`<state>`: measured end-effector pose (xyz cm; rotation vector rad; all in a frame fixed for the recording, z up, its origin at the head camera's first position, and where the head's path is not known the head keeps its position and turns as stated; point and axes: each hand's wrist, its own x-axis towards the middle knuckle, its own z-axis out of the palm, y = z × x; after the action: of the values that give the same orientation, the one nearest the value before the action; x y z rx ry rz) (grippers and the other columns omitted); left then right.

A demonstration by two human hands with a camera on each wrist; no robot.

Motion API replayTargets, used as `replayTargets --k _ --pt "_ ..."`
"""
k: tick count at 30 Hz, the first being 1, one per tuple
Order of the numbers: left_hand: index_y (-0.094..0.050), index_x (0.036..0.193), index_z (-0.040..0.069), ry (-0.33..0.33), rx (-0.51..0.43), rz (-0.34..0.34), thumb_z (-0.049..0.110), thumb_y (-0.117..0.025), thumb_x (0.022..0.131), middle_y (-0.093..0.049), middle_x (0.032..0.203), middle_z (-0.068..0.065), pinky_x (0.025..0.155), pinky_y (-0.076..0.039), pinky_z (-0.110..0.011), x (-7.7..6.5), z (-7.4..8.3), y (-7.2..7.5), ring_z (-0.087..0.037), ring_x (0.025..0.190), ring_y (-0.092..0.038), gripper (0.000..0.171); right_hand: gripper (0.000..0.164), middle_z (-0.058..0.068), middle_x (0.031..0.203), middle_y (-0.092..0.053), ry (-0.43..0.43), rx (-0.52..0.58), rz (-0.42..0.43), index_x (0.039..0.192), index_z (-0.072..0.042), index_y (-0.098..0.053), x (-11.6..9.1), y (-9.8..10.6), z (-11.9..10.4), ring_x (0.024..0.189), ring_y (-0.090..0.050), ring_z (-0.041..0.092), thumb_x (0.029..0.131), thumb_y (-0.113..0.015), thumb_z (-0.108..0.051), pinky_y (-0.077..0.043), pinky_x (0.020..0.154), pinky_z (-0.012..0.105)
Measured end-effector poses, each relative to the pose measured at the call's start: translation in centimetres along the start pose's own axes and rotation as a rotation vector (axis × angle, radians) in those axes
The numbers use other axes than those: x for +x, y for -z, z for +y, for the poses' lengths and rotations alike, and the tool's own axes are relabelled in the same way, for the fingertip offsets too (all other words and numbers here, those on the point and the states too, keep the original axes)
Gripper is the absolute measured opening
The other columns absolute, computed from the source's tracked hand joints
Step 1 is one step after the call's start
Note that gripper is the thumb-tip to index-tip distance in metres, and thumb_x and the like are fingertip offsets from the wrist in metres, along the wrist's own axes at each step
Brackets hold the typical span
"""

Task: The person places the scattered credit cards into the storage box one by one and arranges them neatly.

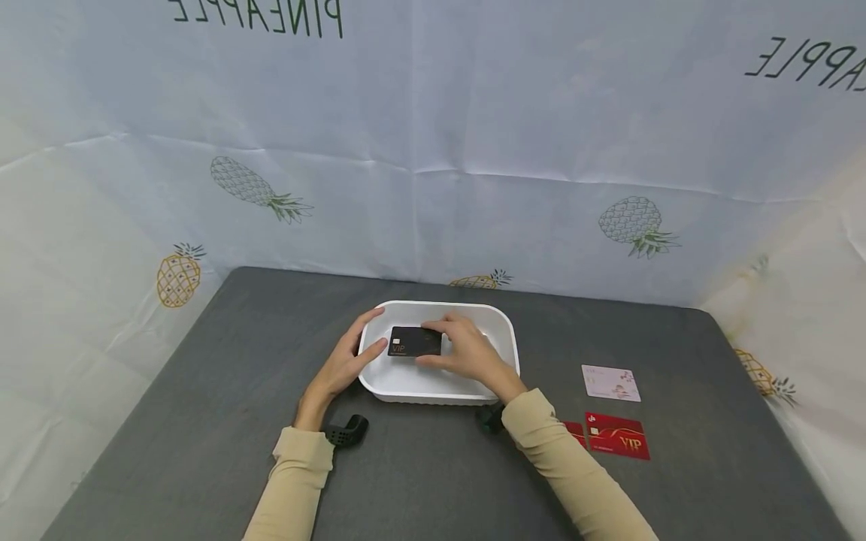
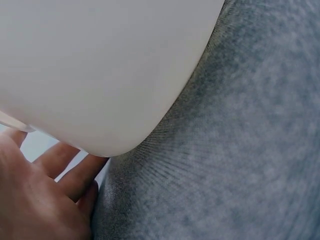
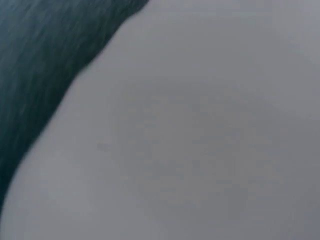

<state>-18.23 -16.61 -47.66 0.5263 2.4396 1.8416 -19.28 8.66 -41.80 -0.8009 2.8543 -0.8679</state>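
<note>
Right hand (image 1: 470,352): fingers parted to card's width, pinching 1 black card (image 1: 409,342) by long edges, within 1 white tray (image 1: 433,395). Left hand (image 1: 343,362): fingers spread, gripping tray's side, thumb inside. Right of right fingers, on surface (image 1: 419,481): 1 pink card (image 1: 611,383), 2 red cards (image 1: 617,436), 1 partly sleeve-hidden.

Cards (image 1: 611,383) lie on the table (image 1: 189,421), right of the tray (image 1: 426,395)
</note>
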Motion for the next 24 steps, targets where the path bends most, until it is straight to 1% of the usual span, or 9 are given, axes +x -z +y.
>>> replayTargets --k 2,4,9,12,17,24 --pt "-0.033 0.159 0.011 -0.004 -0.006 -0.012 0.016 -0.057 0.102 -0.043 0.153 -0.028 0.088 -0.054 -0.036 0.0 0.0 0.0 -0.042 0.124 -0.056 0.062 0.062 0.008 0.111 -0.065 -0.007 0.011 0.013 0.135 -0.011 -0.068 0.2 -0.5 -0.2 0.098 -0.057 0.024 0.082 -0.087 -0.037 -0.049 0.084 0.04" --pt "-0.032 0.159 0.011 -0.008 -0.009 -0.027 0.016 -0.056 0.102 -0.045 0.15 -0.03 0.084 -0.055 -0.036 0.0 0.0 0.1 -0.042 0.12 -0.058 0.062 0.062 0.009 0.112 -0.065 -0.015 0.014 0.022 0.135 -0.012 -0.068 0.4 -0.8 -0.4 0.098 -0.058 0.024 0.082 -0.087 -0.037 -0.049 0.082 0.039" --pt "-0.032 0.16 0.011 -0.009 -0.005 -0.038 0.018 -0.057 0.102 -0.046 0.148 -0.03 0.084 -0.056 -0.038 0.0 0.1 0.0 -0.039 0.118 -0.06 0.063 0.062 0.01 0.112 -0.063 -0.052 0.009 0.007 0.136 -0.011 -0.067 0.9 -1.6 -0.7 0.097 -0.056 0.025 0.082 -0.087 -0.035 -0.048 0.079 0.039" --pt "-0.033 0.159 0.011 -0.006 -0.007 -0.035 0.018 -0.057 0.102 -0.044 0.151 -0.03 0.083 -0.056 -0.036 0.0 0.0 0.0 -0.04 0.12 -0.058 0.063 0.063 0.012 0.113 -0.062 -0.069 -0.004 -0.015 0.136 -0.01 -0.067 1.2 -2.0 -0.8 0.097 -0.056 0.026 0.082 -0.087 -0.035 -0.049 0.081 0.042" --pt "-0.034 0.159 0.011 -0.006 -0.002 -0.022 0.018 -0.057 0.102 -0.04 0.155 -0.028 0.087 -0.054 -0.035 0.0 -0.2 0.0 -0.045 0.128 -0.053 0.062 0.063 0.013 0.117 -0.063 -0.077 -0.038 -0.052 0.137 -0.01 -0.066 1.6 -2.5 -1.0 0.098 -0.055 0.026 0.083 -0.086 -0.037 -0.05 0.085 0.044" --pt "-0.036 0.158 0.012 -0.009 0.001 -0.007 0.019 -0.058 0.101 -0.039 0.157 -0.026 0.094 -0.05 -0.043 0.0 -0.1 0.0 -0.045 0.133 -0.05 0.062 0.063 0.016 0.121 -0.061 -0.076 -0.069 -0.065 0.137 -0.008 -0.066 2.0 -2.9 -1.2 0.1 -0.053 0.028 0.084 -0.085 -0.037 -0.051 0.088 0.047"
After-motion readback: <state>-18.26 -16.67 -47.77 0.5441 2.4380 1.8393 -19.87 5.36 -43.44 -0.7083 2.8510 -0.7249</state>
